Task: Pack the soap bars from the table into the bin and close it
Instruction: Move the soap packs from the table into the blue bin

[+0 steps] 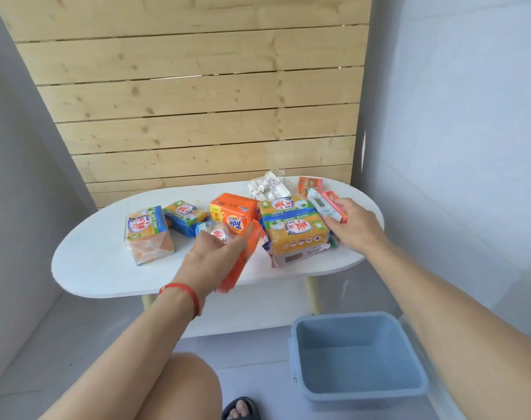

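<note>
Both hands loaded, bin below right.
Our left hand fingers grip an orange soap bar; our right hand fingers clamp two bars, nearer the open bin.

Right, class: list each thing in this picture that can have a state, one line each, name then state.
Blue bin: on the floor, open, empty, no lid seen.
Left hand: grip closed on an orange soap pack.
Right hand: grip on a white soap pack.
Tide pack: lying on the table, untouched.
Large yellow pack: on the table, not yet packed.
</note>
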`<move>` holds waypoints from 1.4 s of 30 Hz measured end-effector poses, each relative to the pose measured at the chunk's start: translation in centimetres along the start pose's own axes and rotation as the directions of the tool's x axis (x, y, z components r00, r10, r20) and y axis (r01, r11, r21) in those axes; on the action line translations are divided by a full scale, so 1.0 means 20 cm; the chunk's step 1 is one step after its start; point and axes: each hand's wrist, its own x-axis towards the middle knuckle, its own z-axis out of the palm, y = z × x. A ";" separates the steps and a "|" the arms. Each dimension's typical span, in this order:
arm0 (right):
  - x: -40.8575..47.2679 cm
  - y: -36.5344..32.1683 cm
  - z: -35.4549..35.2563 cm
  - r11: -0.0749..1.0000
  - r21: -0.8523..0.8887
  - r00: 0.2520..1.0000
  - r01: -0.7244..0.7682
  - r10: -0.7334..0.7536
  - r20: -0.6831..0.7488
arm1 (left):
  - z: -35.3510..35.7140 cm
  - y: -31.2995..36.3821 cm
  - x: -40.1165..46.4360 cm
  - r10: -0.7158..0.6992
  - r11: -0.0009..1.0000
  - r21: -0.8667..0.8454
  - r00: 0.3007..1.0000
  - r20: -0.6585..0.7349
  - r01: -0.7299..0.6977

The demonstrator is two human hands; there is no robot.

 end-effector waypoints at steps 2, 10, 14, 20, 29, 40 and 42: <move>0.00 -0.02 0.00 0.999 -0.017 0.999 -0.040 0.040 -0.011 | 0.02 0.00 -0.06 0.045 0.989 -0.140 0.998 0.049 -0.038; -0.08 0.02 -0.24 0.948 -0.160 0.922 -0.276 0.308 0.234 | 0.19 0.16 -0.24 0.046 0.996 -0.093 0.943 0.330 -0.016; -0.20 0.12 -0.31 0.930 0.075 0.878 -0.359 0.310 0.365 | 0.37 0.09 -0.38 -0.048 0.996 -0.033 0.827 0.560 0.080; -0.52 0.39 -0.36 0.763 0.286 0.738 -0.579 0.342 0.581 | 0.81 -0.37 -0.41 -0.242 0.964 0.021 0.836 0.492 0.266; -0.78 0.81 0.05 0.613 0.085 0.525 -0.786 0.587 0.616 | 1.21 -0.72 -0.20 -0.121 0.911 0.412 0.938 0.326 -0.026; -0.57 1.04 0.59 0.652 -0.062 0.484 -0.756 0.621 0.617 | 1.38 -1.10 -0.11 -0.252 0.598 0.801 0.939 0.233 -0.039; -0.57 1.06 0.68 0.670 -0.124 0.474 -0.732 0.631 0.614 | 1.40 -1.14 -0.07 -0.320 0.604 0.797 0.919 0.230 0.010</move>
